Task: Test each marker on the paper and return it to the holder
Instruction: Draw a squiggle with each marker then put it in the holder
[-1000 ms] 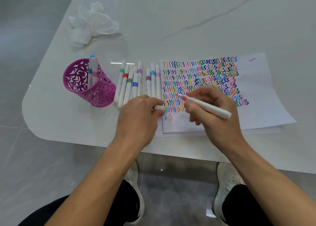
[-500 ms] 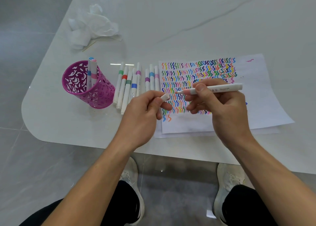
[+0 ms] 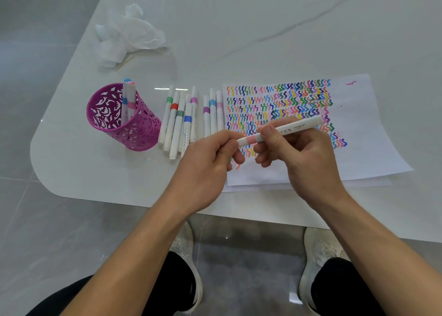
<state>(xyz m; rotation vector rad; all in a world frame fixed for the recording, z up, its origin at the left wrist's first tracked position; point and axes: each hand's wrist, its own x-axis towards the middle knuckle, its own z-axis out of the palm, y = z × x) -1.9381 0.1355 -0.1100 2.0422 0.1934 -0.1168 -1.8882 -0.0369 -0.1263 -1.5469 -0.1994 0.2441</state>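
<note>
Pink shows in a band on the white marker (image 3: 296, 126), right between the two hands. The left grip (image 3: 205, 165) pinches the cap end with thumb and fingers. The right grip (image 3: 303, 158) is curled tight round the long part. So both are clamped on the same marker. It lies almost flat in the air, over the near left part of the paper (image 3: 373, 129), which is full of little wavy lines. The cap looks on, but I cannot tell if it is pushed all the way.

Left of the paper, a row of markers (image 3: 189, 119) lies on the surface (image 3: 239, 29). Further left stands the purple holder (image 3: 124, 124), with two markers (image 3: 128, 93) in it.

What could go wrong? I think a loose cap could pop off, and then the tip would dry. Also, the way to the holder goes over the row, so a low hand could bump those markers and make them roll. A hard drop could tip the holder.
</note>
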